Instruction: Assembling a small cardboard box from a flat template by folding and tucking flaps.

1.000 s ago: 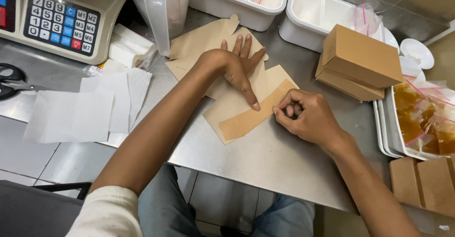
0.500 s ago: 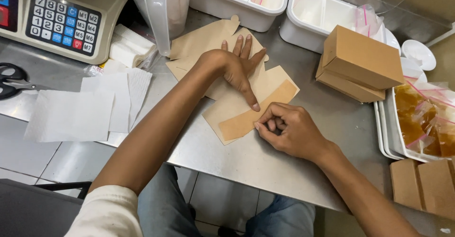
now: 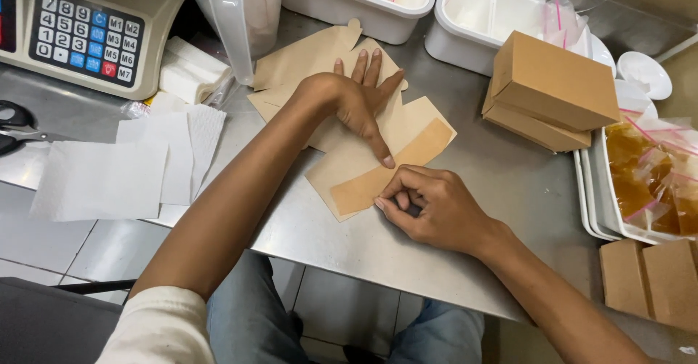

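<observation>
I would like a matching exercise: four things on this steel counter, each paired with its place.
1. black scissors
2. flat brown cardboard blank
3. closed brown cardboard boxes
4. white paper sheets

a. under left hand
b. far left edge
c. stacked on the right
d. below the grey scale

Pairs: 1-b, 2-a, 3-c, 4-d

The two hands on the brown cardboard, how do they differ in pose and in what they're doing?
The left hand lies flat, fingers spread, pressing down on the flat cardboard sheet; the right hand is curled, fingers bent inward. The left hand sits in the middle of the sheet, the right hand at the edge of its darker folded strip. The left arm reaches in from a white sleeve; no sleeve shows on the right arm. Both touch the same sheet on the metal counter.
</observation>
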